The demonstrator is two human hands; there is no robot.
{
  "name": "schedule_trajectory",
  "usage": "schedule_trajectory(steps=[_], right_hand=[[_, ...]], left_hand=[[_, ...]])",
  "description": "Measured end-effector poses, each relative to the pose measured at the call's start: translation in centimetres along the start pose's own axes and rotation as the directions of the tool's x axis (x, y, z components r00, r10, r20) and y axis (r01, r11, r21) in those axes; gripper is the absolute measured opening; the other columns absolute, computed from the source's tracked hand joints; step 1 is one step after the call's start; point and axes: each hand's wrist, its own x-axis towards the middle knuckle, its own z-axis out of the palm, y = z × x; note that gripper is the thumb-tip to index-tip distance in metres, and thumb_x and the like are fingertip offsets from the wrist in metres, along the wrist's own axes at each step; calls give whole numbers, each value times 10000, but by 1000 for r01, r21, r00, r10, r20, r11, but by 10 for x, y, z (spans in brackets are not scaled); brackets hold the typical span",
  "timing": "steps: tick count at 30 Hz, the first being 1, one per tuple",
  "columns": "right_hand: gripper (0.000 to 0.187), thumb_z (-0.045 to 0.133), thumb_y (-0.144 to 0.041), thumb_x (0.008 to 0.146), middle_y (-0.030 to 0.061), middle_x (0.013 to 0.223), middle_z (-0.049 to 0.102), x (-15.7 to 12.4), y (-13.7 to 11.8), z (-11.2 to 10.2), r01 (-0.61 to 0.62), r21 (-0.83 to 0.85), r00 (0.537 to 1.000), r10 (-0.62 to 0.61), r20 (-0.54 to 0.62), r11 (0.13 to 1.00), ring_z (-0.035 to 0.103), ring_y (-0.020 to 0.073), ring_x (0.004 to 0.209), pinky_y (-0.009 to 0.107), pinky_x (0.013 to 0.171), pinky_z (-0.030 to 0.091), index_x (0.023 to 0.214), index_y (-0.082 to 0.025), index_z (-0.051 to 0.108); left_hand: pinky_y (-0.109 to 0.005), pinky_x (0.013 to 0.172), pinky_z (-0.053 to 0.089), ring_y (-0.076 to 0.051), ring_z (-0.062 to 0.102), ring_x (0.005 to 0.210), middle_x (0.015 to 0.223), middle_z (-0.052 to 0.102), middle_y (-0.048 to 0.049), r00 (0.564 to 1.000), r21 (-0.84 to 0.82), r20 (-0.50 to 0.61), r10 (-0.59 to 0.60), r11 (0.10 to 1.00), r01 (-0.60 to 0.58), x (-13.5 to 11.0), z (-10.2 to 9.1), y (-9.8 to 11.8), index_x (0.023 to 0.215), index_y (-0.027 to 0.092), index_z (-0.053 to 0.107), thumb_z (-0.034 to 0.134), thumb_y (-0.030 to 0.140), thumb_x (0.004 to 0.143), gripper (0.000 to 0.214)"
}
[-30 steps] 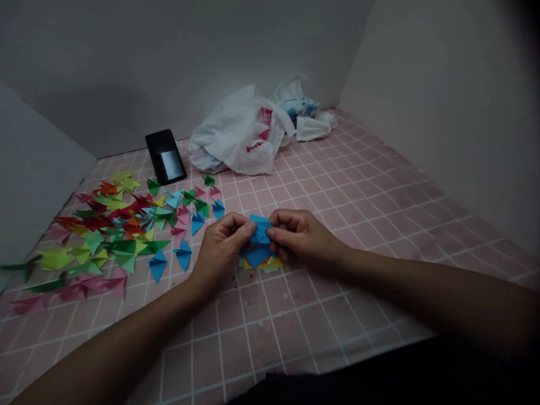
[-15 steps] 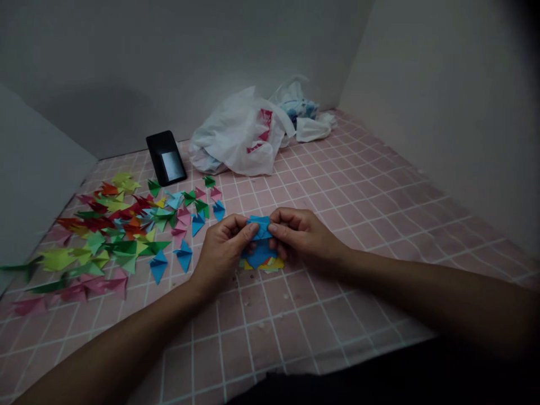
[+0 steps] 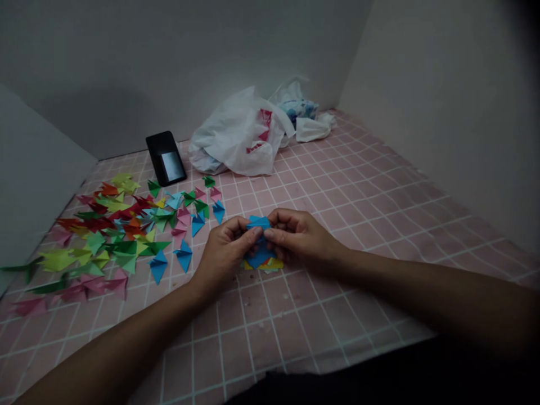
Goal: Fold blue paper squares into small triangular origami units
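Observation:
Between my two hands is a small piece of blue origami paper (image 3: 258,221), partly folded. My left hand (image 3: 230,243) pinches its left side between thumb and fingers. On the right side, my right hand (image 3: 298,236) grips it the same way, both thumbs nearly meeting at the front. Just below the hands lies a stack of coloured paper sheets (image 3: 276,263), blue on top with yellow, red and pale edges showing; the fingers cover part of it. To the left, folded blue paper cranes (image 3: 183,256) lie nearest my left hand.
Many folded paper cranes (image 3: 126,253) in green, yellow, red and pink spread over the left side. A black phone (image 3: 166,158) leans by the back wall. White plastic bags (image 3: 236,132) sit at the back. A pink checked cloth (image 3: 379,225) covers the surface, with small scraps near me.
The blue paper between my hands has tilted, so its front face shows less and a narrower top edge faces me. My thumbs have shifted slightly inward and down. The other things lie unchanged.

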Motion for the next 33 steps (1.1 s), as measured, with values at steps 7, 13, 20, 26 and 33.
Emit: schedule_trajectory(steps=[7, 13, 20, 26, 33], right_hand=[[191, 696, -290, 797, -53, 570, 567, -1, -3, 1, -16, -58, 1000, 15, -15, 998, 478, 63, 453, 185, 445, 382, 755, -188, 539], [191, 720, -288, 775, -36, 620, 603, 0, -4, -1, -3, 17, 1000, 4, -30, 1000, 491, 61, 465, 191, 460, 397, 759, -181, 562], [221, 749, -331, 778, -38, 618, 599, 1, -1, -2, -21, 30, 1000, 21, 13, 999, 507, 67, 480, 189, 460, 401, 786, -172, 597], [260, 770, -343, 760, -21, 620, 632, 0, -2, -3, 18, 116, 1000, -15, -28, 993, 508, 59, 458, 191, 467, 404, 719, -168, 583], [190, 721, -269, 729, -46, 530, 579, 3, -4, -5, -14, 53, 998, 17, -58, 998, 466, 57, 412, 179, 420, 359, 685, -181, 558]], left_hand=[[-225, 591, 453, -107, 551, 588, 622, 620, 4, 1000, 37, 26, 2, 999, -3, -1, -3, 0, 706, 169, 648, 727, 397, 826, 269], [-235, 588, 449, -120, 563, 583, 615, 633, -8, 1000, 47, 28, -2, 999, 1, 1, -4, -1, 687, 171, 673, 681, 380, 849, 264], [-232, 582, 461, -120, 577, 586, 631, 655, -15, 1000, 75, 11, 29, 997, -29, 1, -4, 0, 715, 163, 701, 696, 411, 847, 281], [-227, 565, 480, -115, 590, 570, 627, 655, -10, 998, 39, 68, -4, 999, 1, 3, -4, -1, 694, 168, 682, 697, 399, 835, 272], [-223, 616, 504, -116, 620, 631, 713, 684, -4, 998, 1, 53, -14, 1000, 14, 3, -5, -2, 882, 174, 699, 733, 366, 824, 204]])
